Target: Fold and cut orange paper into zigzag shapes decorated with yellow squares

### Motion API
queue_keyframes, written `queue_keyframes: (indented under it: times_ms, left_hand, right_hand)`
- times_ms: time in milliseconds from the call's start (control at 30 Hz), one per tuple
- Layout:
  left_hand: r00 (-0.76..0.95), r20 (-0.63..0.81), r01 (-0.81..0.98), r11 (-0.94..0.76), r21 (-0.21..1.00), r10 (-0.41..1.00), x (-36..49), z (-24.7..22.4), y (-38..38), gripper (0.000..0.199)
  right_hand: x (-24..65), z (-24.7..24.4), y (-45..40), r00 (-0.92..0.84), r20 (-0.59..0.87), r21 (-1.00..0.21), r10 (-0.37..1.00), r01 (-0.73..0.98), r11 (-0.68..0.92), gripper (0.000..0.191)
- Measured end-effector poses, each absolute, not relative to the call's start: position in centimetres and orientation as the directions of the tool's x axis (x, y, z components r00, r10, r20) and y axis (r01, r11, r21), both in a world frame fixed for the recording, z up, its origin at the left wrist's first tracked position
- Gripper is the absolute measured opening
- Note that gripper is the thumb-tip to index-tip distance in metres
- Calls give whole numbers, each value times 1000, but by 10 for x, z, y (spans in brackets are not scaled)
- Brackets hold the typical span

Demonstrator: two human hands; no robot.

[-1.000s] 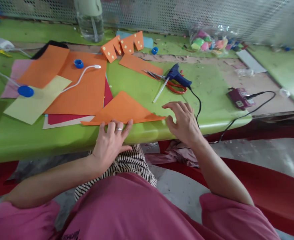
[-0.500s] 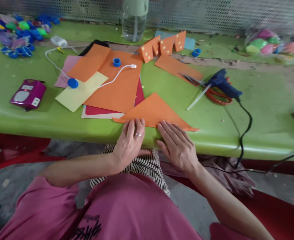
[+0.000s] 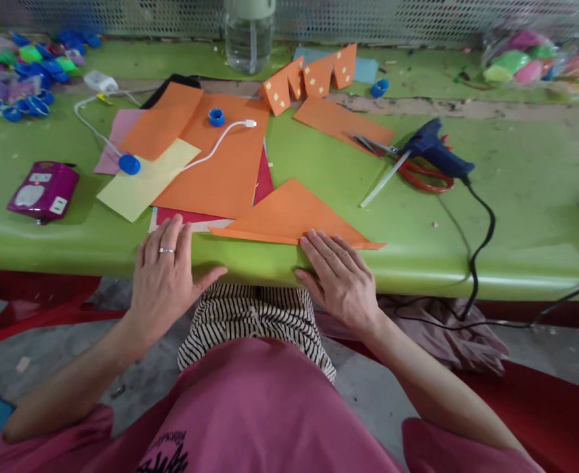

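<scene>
A folded orange paper triangle [image 3: 292, 210] lies near the front edge of the green table, with a narrow folded strip along its long near side. The fingertips of my right hand [image 3: 343, 279] rest flat on the right part of that strip. My left hand [image 3: 163, 272] is off the triangle, to its left, with the thumb spread wide. Its fingertips are at the near edge of a stack of orange paper sheets [image 3: 230, 171], with red and white sheets showing underneath. Neither hand grips anything.
A blue glue gun [image 3: 437, 154] with a black cord lies over scissors [image 3: 422, 184] at right. Zigzag orange paper with pale dots [image 3: 319, 75] stands behind. A purple box [image 3: 43, 190] sits left; a water bottle [image 3: 250, 39], blue caps [image 3: 52, 69] and bagged pieces [image 3: 526, 62] are farther back.
My left hand has lifted off the triangle's folded strip and moved left, its fingers opening. The right hand stays on the strip. The whole view has shifted slightly.
</scene>
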State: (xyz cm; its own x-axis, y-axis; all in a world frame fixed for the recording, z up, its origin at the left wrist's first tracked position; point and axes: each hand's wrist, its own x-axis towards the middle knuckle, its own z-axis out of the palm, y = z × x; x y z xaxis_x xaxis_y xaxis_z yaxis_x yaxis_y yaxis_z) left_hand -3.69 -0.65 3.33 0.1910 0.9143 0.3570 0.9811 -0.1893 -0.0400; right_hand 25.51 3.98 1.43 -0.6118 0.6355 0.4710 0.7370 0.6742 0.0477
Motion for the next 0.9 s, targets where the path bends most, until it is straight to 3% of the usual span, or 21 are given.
queue_keyframes:
  times_ms: [67,133,200,400,600,767,900]
  left_hand:
    - [296,418,952,-302,-54,859,-19,37,-4,74]
    - [484,465,859,-505,-88,742,7,34,2,70]
    - [524,450,825,-562,-58,723,33,26,10,73]
    - [511,429,829,-558,-18,745,57,2,22,96]
    - [510,444,828,-561,-21,736,52,0,18,103]
    - [513,486,813,-582,-11,708,52,-3,22,98]
    - [533,476,800,-600,-15,700,49,9,28,73]
  right_hand:
    - [255,13,40,-610,475,43,634,736,675,56]
    - [253,13,39,-604,479,42,637,740,671,57]
    - [251,13,38,-602,477,47,640,745,666,57]
    - [266,10,35,-583,435,19,686,768,640,63]
    - [330,8,32,-424,389,-16,818,885,466,70]
    - [348,19,36,-282,426,-114,860,926,361,54]
    - [330,34,42,-302,442,-181,845,892,414,37]
